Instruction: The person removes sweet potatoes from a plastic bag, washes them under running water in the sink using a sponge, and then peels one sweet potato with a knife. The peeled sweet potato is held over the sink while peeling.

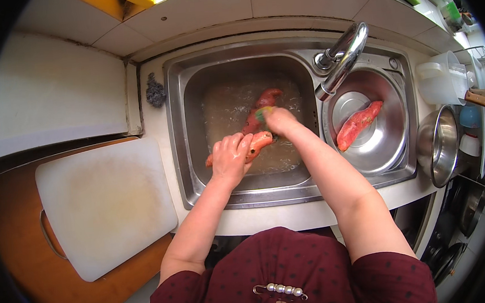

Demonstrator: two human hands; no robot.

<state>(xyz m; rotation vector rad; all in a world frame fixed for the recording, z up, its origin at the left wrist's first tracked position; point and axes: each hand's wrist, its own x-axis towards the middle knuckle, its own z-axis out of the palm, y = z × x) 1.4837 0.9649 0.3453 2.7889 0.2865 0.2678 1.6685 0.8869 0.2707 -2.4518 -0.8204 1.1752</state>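
My left hand [229, 156] grips a long sweet potato [260, 143] over the near part of the left sink basin [195, 125]. Just right of it, my right hand [280, 120] holds a small green and yellow scrubbing sponge [262, 114], partly hidden by my fingers and blurred. Beneath the sponge, a second reddish sweet potato [269, 96] lies in cloudy water [225, 97] at the bottom of the basin. A third sweet potato [359, 126] rests in a round metal bowl [389, 148] in the right basin.
A chrome faucet [352, 53] arches over the right basin. On the left lies a white cutting board [110, 204], and a dark scouring pad [155, 91] sits beside the sink. To the right stand a steel bowl [450, 152] and a white plastic container [442, 80].
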